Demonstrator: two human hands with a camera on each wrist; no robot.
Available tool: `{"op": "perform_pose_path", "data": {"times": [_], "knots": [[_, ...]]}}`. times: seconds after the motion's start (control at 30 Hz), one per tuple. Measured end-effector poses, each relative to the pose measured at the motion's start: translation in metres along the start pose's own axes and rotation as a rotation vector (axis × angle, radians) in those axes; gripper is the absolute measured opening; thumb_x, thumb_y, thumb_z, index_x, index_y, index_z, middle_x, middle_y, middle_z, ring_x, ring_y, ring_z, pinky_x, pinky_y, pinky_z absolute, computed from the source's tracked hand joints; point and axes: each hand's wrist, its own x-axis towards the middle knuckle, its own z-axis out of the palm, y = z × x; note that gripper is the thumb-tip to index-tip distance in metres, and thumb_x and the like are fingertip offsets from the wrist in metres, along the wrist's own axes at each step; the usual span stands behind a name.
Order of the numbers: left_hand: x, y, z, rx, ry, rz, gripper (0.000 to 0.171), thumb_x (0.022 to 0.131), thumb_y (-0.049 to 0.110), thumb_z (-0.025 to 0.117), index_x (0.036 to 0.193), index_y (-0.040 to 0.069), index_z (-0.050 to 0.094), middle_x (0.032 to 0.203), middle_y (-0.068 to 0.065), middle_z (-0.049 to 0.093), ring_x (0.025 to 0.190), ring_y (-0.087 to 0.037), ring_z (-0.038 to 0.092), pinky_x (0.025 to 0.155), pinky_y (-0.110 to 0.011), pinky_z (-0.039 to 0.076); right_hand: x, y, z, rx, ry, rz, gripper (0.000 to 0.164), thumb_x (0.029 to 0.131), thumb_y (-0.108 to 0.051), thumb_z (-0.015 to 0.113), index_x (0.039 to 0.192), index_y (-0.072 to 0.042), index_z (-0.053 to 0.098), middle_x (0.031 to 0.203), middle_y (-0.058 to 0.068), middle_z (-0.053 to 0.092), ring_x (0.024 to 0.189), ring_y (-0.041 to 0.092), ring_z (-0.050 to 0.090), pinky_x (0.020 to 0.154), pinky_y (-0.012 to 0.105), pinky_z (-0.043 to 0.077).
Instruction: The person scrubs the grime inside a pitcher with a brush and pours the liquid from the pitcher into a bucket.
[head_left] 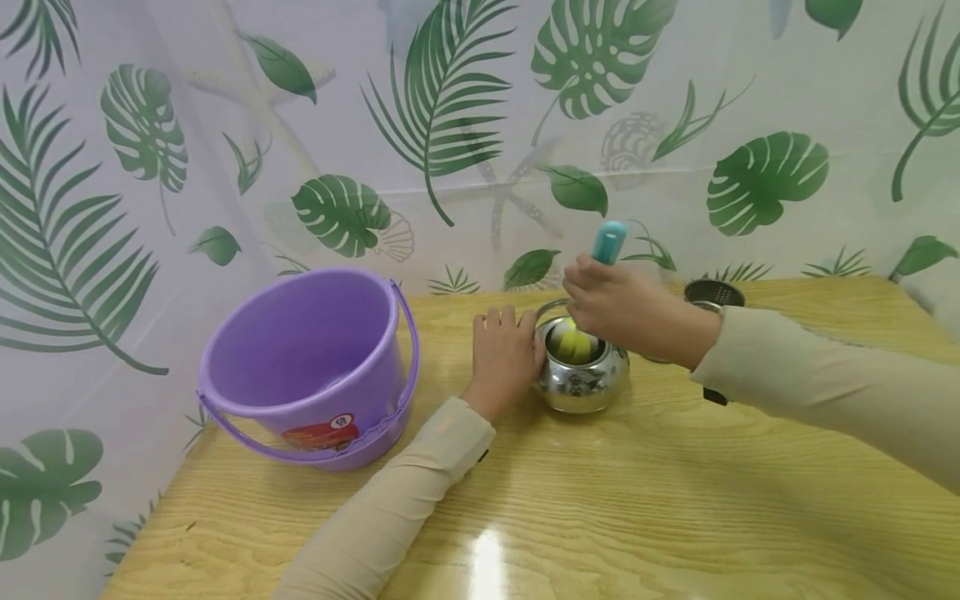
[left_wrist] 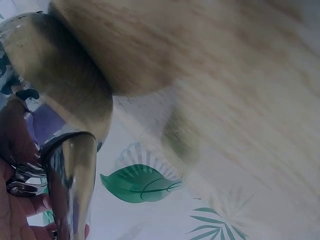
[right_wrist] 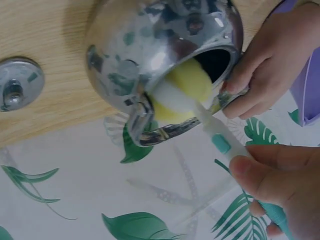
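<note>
A shiny steel teapot (head_left: 581,387) stands on the wooden table, its mouth uncovered and its hoop handle (right_wrist: 167,132) tipped to the back. My left hand (head_left: 504,354) grips it on the left; the left wrist view shows fingers around the spout (left_wrist: 75,175). In my right hand (head_left: 626,308) is a sponge bottle brush with a teal and white handle (right_wrist: 227,145). Its yellow and white sponge head (right_wrist: 187,85) sits inside the pot's mouth, the lower part hidden by the pot wall.
A purple bucket (head_left: 300,408) with its handle hanging down stands left of my left hand. Behind my right wrist is a dark perforated strainer (head_left: 714,293). A steel lid (right_wrist: 20,87) with a knob lies near the pot. A leaf-patterned sheet (head_left: 465,125) hangs behind the table.
</note>
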Motion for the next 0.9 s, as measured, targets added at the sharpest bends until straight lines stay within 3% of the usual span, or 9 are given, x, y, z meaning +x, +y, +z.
{"op": "perform_pose_path", "data": {"times": [0.13, 0.33, 0.6, 0.9], "knots": [[-0.001, 0.0, 0.0, -0.004, 0.054, -0.002, 0.019, 0.091, 0.031, 0.052, 0.099, 0.016, 0.059, 0.091, -0.005, 0.06, 0.088, -0.023, 0.056, 0.078, -0.037, 0.042, 0.006, 0.0, -0.004, -0.039, -0.014, -0.01, 0.016, 0.074, -0.006, 0.075, 0.065, -0.012, 0.063, 0.076, 0.004, 0.061, 0.083, 0.022, 0.042, 0.087, 0.037, 0.023], [-0.002, 0.001, -0.001, 0.013, 0.072, -0.008, 0.017, 0.09, 0.031, 0.053, 0.094, 0.016, 0.058, 0.087, -0.004, 0.059, 0.084, -0.022, 0.056, 0.075, -0.035, 0.041, 0.016, 0.004, -0.009, -0.018, -0.078, 0.0, 0.013, 0.075, -0.005, 0.074, 0.066, -0.013, 0.068, 0.082, 0.004, 0.069, 0.088, 0.022, 0.051, 0.091, 0.038, 0.024], [-0.001, 0.001, -0.003, 0.029, 0.067, -0.014, 0.016, 0.09, 0.031, 0.053, 0.092, 0.016, 0.058, 0.084, -0.003, 0.057, 0.081, -0.021, 0.055, 0.074, -0.035, 0.04, 0.026, 0.015, -0.013, 0.129, -0.163, 0.0, 0.014, 0.076, -0.005, 0.073, 0.064, -0.012, 0.069, 0.075, 0.002, 0.071, 0.08, 0.019, 0.058, 0.093, 0.039, 0.029], [-0.001, 0.002, -0.003, 0.013, -0.018, -0.022, 0.018, 0.093, 0.031, 0.048, 0.097, 0.016, 0.056, 0.089, -0.004, 0.057, 0.086, -0.022, 0.053, 0.078, -0.036, 0.04, 0.021, 0.029, -0.01, 0.384, -0.254, 0.016, 0.016, 0.074, -0.004, 0.075, 0.065, -0.015, 0.066, 0.074, 0.004, 0.068, 0.077, 0.021, 0.056, 0.094, 0.042, 0.033]]}}
